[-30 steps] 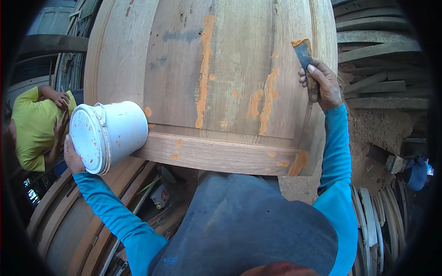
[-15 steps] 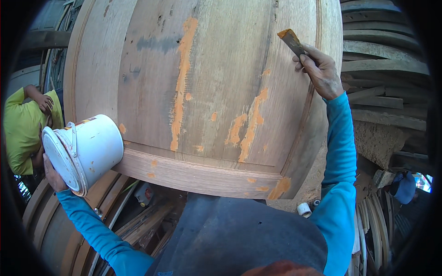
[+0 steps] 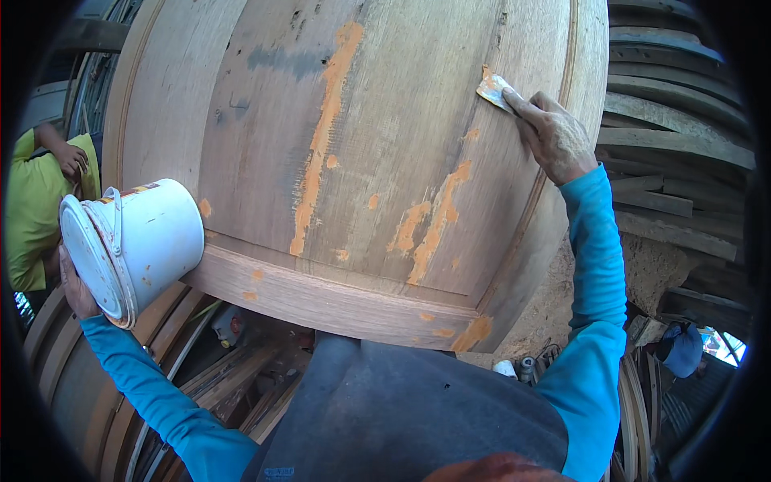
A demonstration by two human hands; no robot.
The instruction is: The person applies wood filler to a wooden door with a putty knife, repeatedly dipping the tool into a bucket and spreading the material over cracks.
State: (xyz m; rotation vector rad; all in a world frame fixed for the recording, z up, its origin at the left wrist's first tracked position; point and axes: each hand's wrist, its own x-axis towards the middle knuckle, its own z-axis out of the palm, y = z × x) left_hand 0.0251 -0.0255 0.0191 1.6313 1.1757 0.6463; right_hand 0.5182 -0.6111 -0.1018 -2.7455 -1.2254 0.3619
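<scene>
while a person in a yellow shirt (image 3: 36,213) is at far left, left hand (image 3: 78,287) is against white lidded bucket (image 3: 165,241), fingers mostly hidden, can't tell grip. bucket is at near left corner of wooden panel (image 3: 401,145) with orange filler (image 3: 329,132). right hand (image 3: 560,143) has fingers closed round putty knife (image 3: 497,93), blade over panel's right part.

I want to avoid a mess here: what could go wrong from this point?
The white bucket, at the near-left corner of the wooden panel, might tip or slide off if the left hand at its lid slips. The orange filler on the scraper in the right hand could smear onto bare parts of the panel.
</scene>
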